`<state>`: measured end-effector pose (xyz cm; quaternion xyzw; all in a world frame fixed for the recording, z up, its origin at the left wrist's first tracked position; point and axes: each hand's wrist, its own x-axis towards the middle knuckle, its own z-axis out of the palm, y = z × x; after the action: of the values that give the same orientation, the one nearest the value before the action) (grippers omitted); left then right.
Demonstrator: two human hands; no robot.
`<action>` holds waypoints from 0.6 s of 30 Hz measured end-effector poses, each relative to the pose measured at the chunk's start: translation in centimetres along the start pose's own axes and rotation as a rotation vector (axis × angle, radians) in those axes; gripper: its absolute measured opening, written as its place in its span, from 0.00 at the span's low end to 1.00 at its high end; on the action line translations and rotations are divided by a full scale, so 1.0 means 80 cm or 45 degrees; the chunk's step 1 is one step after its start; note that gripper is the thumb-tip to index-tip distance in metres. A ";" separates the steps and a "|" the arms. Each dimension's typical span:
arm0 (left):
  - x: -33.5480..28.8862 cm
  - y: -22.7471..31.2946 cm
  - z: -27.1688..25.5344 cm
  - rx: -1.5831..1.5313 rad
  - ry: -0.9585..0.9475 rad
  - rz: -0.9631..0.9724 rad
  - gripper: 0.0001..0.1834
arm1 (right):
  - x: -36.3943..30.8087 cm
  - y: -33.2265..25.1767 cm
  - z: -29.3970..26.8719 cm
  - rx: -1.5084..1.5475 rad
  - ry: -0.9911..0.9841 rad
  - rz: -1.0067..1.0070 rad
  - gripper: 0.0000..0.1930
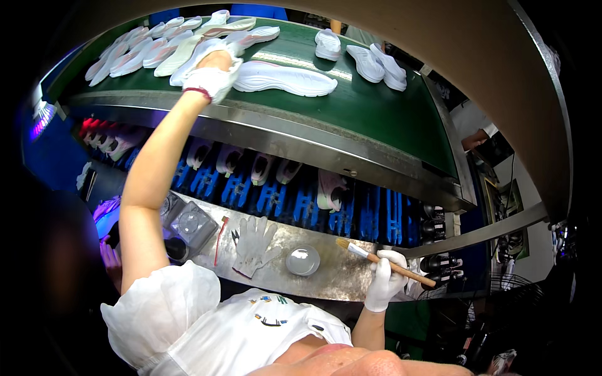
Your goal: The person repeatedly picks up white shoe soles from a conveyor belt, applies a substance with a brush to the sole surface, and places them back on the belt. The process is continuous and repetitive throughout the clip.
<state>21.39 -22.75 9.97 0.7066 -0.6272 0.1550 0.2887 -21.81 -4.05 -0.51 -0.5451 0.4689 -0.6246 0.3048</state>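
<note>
My left hand [216,70], in a white glove with a dark red cuff edge, reaches far out over the green conveyor belt. It lies over a group of white shoe soles [132,57]; its fingers blend with them, so I cannot tell whether they grip one. Just right of this hand lies a long white shoe sole [285,79]. My right hand [385,282], also white-gloved, is closed around the wooden handle of a paintbrush [401,271]. The brush is tilted, its bristles pointing up and left, above the metal bench's right end. Below its tip to the left stands a round, clear dish [303,260].
More white soles [376,66] lie farther right on the belt [376,116]. Under its metal edge, pinkish shoe uppers [262,168] sit on a row of blue racks [269,199]. The metal bench [335,263] holds a grey glove [254,247], a red-handled tool [221,241] and clear plastic containers [191,225].
</note>
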 end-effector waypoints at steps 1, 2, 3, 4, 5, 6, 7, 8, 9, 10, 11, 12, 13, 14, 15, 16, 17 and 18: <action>0.006 0.028 0.003 -0.100 0.009 0.166 0.14 | 0.000 0.002 -0.005 0.002 -0.006 0.020 0.05; 0.012 0.058 0.018 -0.220 0.055 0.364 0.17 | -0.001 0.004 -0.006 0.004 -0.001 0.014 0.05; 0.018 0.105 0.023 -0.104 -0.115 0.455 0.19 | -0.002 0.006 -0.005 0.016 0.036 0.011 0.06; 0.015 0.136 0.040 -0.287 -0.152 0.518 0.23 | -0.004 0.006 -0.004 0.038 0.053 0.014 0.06; 0.013 0.172 0.046 -0.272 -0.272 0.432 0.23 | -0.007 0.004 -0.005 0.034 0.042 0.016 0.06; 0.012 0.202 0.049 -0.256 -0.387 0.338 0.23 | -0.009 0.001 -0.004 0.022 0.039 0.029 0.06; 0.016 0.221 0.063 -0.267 -0.403 0.199 0.22 | -0.011 -0.001 -0.004 0.010 0.036 0.043 0.06; 0.018 0.233 0.079 -0.280 -0.417 0.060 0.22 | -0.012 -0.001 -0.006 0.004 0.018 0.040 0.06; 0.022 0.237 0.092 -0.158 -0.372 0.093 0.20 | -0.015 0.001 -0.009 0.018 0.025 0.020 0.06; 0.019 0.238 0.093 -0.030 -0.334 0.126 0.18 | -0.019 0.002 -0.012 0.036 0.032 0.010 0.06; 0.013 0.236 0.093 0.010 -0.323 0.148 0.14 | -0.022 -0.002 -0.013 0.032 0.043 0.047 0.07; 0.007 0.231 0.093 0.012 -0.332 0.132 0.14 | -0.022 -0.005 -0.013 0.028 0.027 0.055 0.07; -0.001 0.227 0.086 0.039 -0.288 0.243 0.13 | -0.023 -0.007 -0.014 0.002 0.046 0.047 0.07; -0.010 0.222 0.080 0.064 -0.246 0.354 0.13 | -0.024 -0.008 -0.017 -0.025 0.064 0.039 0.07; -0.020 0.216 0.074 0.129 -0.233 0.426 0.11 | -0.026 -0.003 -0.026 0.012 0.041 0.073 0.07; -0.030 0.204 0.070 0.115 -0.223 0.421 0.10 | -0.026 -0.002 -0.028 0.011 0.036 0.077 0.07; -0.050 0.197 0.048 0.018 -0.149 0.433 0.10 | -0.026 0.000 -0.029 0.030 0.034 0.062 0.07; -0.077 0.190 0.023 -0.082 -0.075 0.444 0.09 | -0.026 0.001 -0.029 0.046 0.031 0.045 0.07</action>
<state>5.29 -19.60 8.19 0.5817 -0.7530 0.1620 0.2614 -23.57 -1.64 -1.34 -0.5233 0.4709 -0.6341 0.3199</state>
